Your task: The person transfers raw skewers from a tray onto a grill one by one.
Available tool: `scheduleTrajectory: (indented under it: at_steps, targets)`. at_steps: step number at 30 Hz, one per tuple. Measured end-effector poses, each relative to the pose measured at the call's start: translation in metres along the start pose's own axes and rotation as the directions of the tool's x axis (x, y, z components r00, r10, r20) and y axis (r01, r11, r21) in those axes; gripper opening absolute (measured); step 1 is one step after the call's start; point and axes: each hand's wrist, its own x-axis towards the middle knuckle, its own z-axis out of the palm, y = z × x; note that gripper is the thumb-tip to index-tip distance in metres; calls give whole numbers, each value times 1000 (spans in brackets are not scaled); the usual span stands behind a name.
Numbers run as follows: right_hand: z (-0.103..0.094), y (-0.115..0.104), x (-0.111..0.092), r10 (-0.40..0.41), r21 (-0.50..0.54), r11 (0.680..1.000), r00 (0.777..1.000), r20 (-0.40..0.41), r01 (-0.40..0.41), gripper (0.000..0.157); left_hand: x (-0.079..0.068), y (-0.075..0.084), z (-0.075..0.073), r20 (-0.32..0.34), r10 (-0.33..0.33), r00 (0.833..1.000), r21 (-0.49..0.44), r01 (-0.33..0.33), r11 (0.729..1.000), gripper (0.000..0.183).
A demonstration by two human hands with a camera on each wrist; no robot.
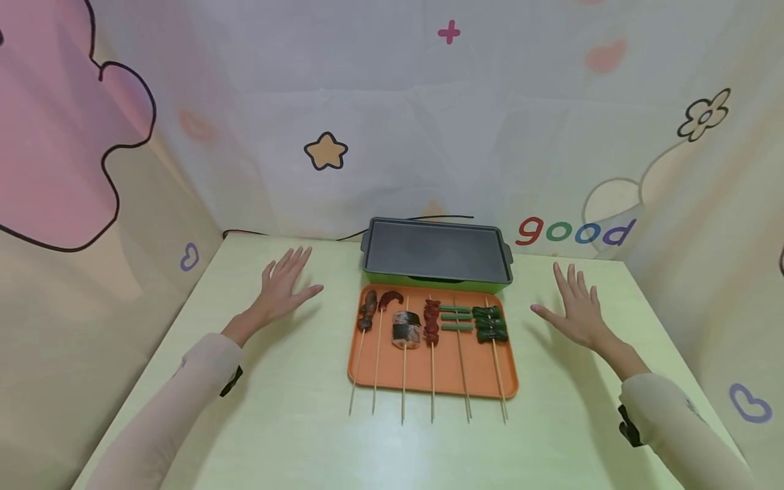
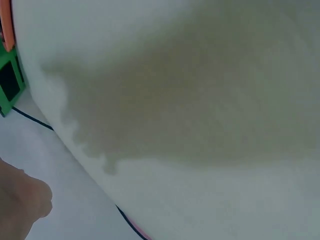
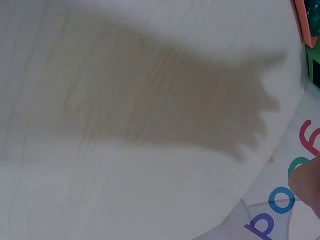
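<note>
Fingers spread, my left hand (image 1: 283, 289) hovers above the table left of an orange tray (image 1: 392, 382), holding nothing. To the tray's right, my right hand (image 1: 577, 313) is held up the same way, also holding nothing. Several skewers lie side by side on the tray, sticks over its front edge: a brown one (image 1: 367, 312), a dark red curled one (image 1: 390, 299), a black-and-white one (image 1: 406, 331), a red-brown one (image 1: 431, 322), one with green pieces (image 1: 456, 318) and one with dark green leaves (image 1: 490, 324). In each wrist view only part of a hand shows, with its shadow.
A green electric grill (image 1: 437, 252) with a flat dark plate stands right behind the tray. A black cord (image 1: 352, 236) runs along the table's back edge. Printed curtains (image 1: 392, 156) enclose the pale table (image 1: 294, 422) at the back and both sides.
</note>
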Motion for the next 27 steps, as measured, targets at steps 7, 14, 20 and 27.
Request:
scheduleTrajectory:
  at_steps: [7, 14, 20, 27]
  targets:
    - [10, -12, -22, 1, 210, 978, 997, 81, -18, 99, -21, 13, 10, 81, -116, 990, -355, 137, 925, 77]
    - [14, -33, -40, 36, 278, 958, 989, 146, -76, 90, -46, 34, 24, 180, -137, 974, -555, 216, 803, 71]
    - [13, -50, -56, 8, 347, 936, 986, 165, -66, 80, -53, 52, 36, 200, -59, 978, -604, 170, 779, 69]
    - [19, -64, -74, -29, 442, 896, 985, 170, -50, 62, -54, 62, 40, 233, 5, 972, -658, 154, 737, 66]
